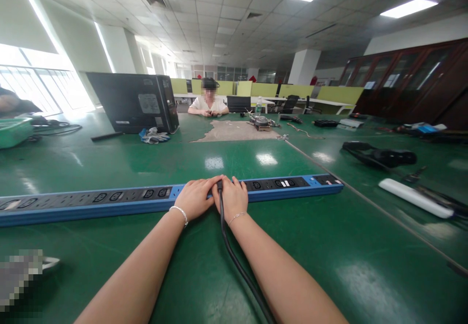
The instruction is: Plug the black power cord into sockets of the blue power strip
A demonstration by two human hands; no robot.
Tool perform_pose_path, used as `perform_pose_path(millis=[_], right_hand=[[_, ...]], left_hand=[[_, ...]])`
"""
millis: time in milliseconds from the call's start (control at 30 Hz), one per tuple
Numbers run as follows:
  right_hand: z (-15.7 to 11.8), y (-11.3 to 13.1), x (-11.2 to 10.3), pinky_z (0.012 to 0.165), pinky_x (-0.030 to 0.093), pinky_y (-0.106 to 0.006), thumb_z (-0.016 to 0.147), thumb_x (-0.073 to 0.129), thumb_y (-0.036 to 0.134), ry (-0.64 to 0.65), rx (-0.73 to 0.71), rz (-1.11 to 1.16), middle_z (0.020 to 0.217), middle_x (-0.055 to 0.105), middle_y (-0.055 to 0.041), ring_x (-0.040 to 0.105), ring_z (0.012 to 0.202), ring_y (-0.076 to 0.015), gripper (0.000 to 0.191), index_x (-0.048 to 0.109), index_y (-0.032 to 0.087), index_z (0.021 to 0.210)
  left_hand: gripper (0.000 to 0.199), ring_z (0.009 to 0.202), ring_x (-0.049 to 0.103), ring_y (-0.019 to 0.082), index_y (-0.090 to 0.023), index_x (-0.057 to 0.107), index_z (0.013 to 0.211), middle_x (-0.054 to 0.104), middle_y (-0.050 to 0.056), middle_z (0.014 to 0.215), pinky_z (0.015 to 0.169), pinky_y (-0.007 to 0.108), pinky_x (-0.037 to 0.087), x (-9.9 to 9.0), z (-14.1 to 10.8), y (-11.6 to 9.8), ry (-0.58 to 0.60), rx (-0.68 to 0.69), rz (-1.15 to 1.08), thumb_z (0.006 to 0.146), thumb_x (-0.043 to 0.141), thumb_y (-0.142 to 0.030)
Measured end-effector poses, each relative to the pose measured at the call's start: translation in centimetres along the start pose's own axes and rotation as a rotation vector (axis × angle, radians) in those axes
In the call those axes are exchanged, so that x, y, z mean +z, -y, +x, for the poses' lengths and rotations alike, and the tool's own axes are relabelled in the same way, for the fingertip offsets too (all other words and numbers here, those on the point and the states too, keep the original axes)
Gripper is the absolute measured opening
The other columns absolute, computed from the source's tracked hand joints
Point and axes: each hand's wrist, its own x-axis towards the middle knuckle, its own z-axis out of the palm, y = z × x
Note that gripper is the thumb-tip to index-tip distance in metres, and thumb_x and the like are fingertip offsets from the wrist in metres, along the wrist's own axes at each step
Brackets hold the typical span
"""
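Observation:
A long blue power strip (285,194) with black sockets lies across the green table. Both my hands meet over its middle, around a black plug (220,185) whose thick cable (234,255) runs down toward me between my forearms. My left hand (195,197) rests on the strip with its fingers pressed together, their tips at the plug. My right hand (234,198) is curled on the strip's right part and closed around the plug's side. Whether the plug sits in a socket is hidden by my fingers.
Across the green table (175,155) sits a person (209,103). A black computer case (135,102) and gloves (154,135) stand back left, a green basket (14,131) far left. At right lie a white bar (415,197) and black devices (380,155). A blurred object (18,277) is near left.

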Motion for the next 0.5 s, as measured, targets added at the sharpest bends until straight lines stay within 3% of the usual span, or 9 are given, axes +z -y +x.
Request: perform_pose_path(millis=[133, 500], right_hand=[[-0.1, -0.1, -0.4, 0.101, 0.024, -0.044, 0.089, 0.035, 0.038, 0.023, 0.000, 0.008, 0.119, 0.060, -0.0071, 0.044, 0.119, -0.0267, 0.043, 0.055, 0.015, 0.118], [-0.8, -2.1, -1.6, 0.105, 0.023, -0.040, 0.087, 0.039, 0.038, 0.135, -0.185, 0.058, 0.130, 0.051, -0.0073, 0.037, 0.125, -0.0232, 0.050, 0.041, 0.016, 0.132]], left_hand=[[0.056, 0.110, 0.053, 0.020, -0.034, 0.027, 0.136, 0.057, -0.001, 0.125, 0.092, 0.037, 0.039, 0.0, 0.0, 0.0, 0.006, 0.005, 0.013, 0.082, 0.043, -0.032], [0.051, 0.112, 0.053, 0.018, -0.036, 0.039, 0.129, 0.056, -0.003, 0.126, 0.094, 0.035, 0.039, -0.2, 0.0, 0.0, 0.014, 0.002, -0.020, 0.079, 0.048, -0.033]])
